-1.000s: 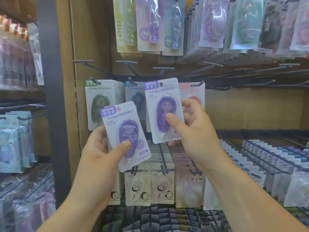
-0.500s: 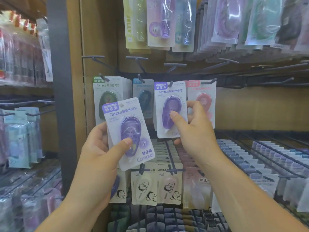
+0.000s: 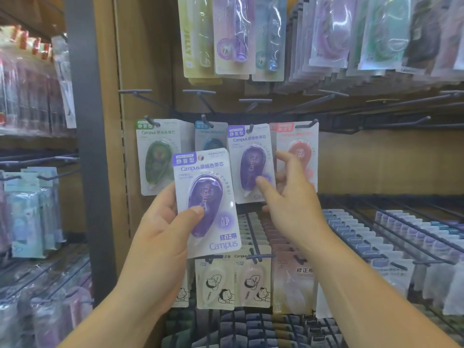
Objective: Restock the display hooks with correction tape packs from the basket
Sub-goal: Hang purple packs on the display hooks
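My left hand (image 3: 160, 229) grips a purple correction tape pack (image 3: 207, 200) in front of the display, thumb on its blister. A second purple pack (image 3: 251, 159) hangs on its hook (image 3: 251, 128) between a blue pack (image 3: 211, 136) and a red pack (image 3: 300, 149). My right hand (image 3: 291, 197) is just in front of the hanging purple pack's lower right, fingers spread and relaxed, thumb tip near the blister. A green pack (image 3: 158, 156) hangs at the left. The basket is not in view.
Several bare hooks (image 3: 198, 92) jut out above the row of packs. More packaged stationery hangs overhead (image 3: 236, 33) and on lower hooks (image 3: 233, 280). Long rows of packs fill the racks at the right (image 3: 391, 234). A dark upright post (image 3: 85, 136) stands at the left.
My right hand slid the second purple pack onto its hook and let go, its fingers now spread. My left hand has raised its pack slightly. The view moved closer.
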A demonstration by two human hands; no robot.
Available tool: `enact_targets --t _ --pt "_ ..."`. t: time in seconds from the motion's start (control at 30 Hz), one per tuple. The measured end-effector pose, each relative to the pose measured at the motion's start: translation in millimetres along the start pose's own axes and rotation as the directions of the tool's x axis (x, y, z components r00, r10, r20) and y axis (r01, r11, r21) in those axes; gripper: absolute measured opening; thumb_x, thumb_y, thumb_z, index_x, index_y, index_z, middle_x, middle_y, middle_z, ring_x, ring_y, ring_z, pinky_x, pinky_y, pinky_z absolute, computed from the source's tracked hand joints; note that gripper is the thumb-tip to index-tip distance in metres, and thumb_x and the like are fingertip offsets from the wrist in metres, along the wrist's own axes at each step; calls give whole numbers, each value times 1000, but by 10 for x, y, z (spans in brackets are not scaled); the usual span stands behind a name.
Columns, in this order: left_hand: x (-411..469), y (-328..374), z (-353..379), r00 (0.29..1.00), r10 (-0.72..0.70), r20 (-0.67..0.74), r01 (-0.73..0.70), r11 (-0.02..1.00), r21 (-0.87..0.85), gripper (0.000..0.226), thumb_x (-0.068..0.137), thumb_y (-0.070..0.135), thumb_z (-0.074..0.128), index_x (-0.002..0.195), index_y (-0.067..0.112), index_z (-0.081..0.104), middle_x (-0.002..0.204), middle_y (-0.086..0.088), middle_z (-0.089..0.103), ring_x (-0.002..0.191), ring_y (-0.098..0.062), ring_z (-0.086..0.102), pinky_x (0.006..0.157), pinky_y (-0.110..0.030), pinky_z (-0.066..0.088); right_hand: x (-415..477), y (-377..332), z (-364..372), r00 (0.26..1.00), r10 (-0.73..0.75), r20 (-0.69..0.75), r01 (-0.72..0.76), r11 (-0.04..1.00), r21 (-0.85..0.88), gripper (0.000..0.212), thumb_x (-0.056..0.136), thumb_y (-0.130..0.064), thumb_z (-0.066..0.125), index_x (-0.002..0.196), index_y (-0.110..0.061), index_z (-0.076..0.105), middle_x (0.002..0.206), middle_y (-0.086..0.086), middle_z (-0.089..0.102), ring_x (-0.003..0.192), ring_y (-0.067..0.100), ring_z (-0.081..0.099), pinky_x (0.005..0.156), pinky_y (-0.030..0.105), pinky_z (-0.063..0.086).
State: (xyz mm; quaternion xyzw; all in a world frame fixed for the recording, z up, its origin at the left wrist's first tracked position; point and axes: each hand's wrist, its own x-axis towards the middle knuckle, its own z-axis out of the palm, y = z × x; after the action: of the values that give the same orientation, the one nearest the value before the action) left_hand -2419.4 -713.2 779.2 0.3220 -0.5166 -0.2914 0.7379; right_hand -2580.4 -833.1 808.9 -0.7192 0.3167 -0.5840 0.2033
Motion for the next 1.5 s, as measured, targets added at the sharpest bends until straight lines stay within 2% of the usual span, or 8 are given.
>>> enact_targets --t 0.13,0.27,0.47,0.63,0.87,1.07,1.27,1.5 --pt "6 -33 80 1000 20 25 -19 1000 -8 44 104 -2 46 120 26 75 115 -4 80 95 -18 78 68 -30 61 -266 24 -134 987 -66 -145 65 998 -14 27 95 -29 70 116 -35 55 106 -8 62 89 2 59 72 8 46" --pt "4 -73 218 997 50 59 -49 999 -24 41 100 2 57 111 34 79 119 -4 79 103 -22 75 81 -37 60 -455 -79 -235 995 63 71 -81 950 301 9 95 -27 69 102 -28 72 94 -5 76 82 5 69 72 20 54" --pt "27 -194 437 996 26 80 -19 996 -87 41 86 18 60 126 23 67 120 -7 77 109 -29 74 89 -47 62 -544 -106 -333 956 104 274 -240 816 527 29 98 -26 59 111 -4 73 107 20 76 103 43 71 88 49 60" --pt "5 -284 548 994 24 105 -20 999 -36 41 86 22 61 127 23 65 119 -5 77 110 -27 74 88 -46 59 -585 -55 -463 943 142 300 -298 764 573 24 102 -18 56 115 -3 69 107 22 75 93 36 75 65 34 62" --pt "-48 -354 666 991 51 121 -48 998 -33 26 87 19 63 104 33 77 115 -4 79 107 -22 75 88 -40 61 -608 21 -590 961 175 216 -271 757 595 31 101 -29 59 101 2 60 98 32 70 75 34 68 53 34 55" --pt "-40 -318 730 992 15 127 -11 999 -34 30 91 18 67 121 18 70 112 -6 80 99 -25 79 71 -36 64 -396 120 -775 994 113 3 -105 917 385 28 105 -22 56 79 -18 64 80 14 70 70 21 62 65 37 48" --pt "162 -63 576 995 66 72 -73 992 100 37 86 33 63 121 21 67 103 -1 81 89 -26 79 51 -33 62 -133 71 -1024 995 25 -101 -3 977 213 24 106 -29 53 87 -21 66 80 -7 74 70 5 70 57 22 52" --pt "357 12 458 997 65 47 -73 978 193 18 107 17 56 120 23 67 107 -2 79 90 -26 78 48 -31 58 34 19 -953 992 19 -124 12 969 248 23 106 -31 54 91 -18 65 79 -9 73 71 4 70 57 18 52"
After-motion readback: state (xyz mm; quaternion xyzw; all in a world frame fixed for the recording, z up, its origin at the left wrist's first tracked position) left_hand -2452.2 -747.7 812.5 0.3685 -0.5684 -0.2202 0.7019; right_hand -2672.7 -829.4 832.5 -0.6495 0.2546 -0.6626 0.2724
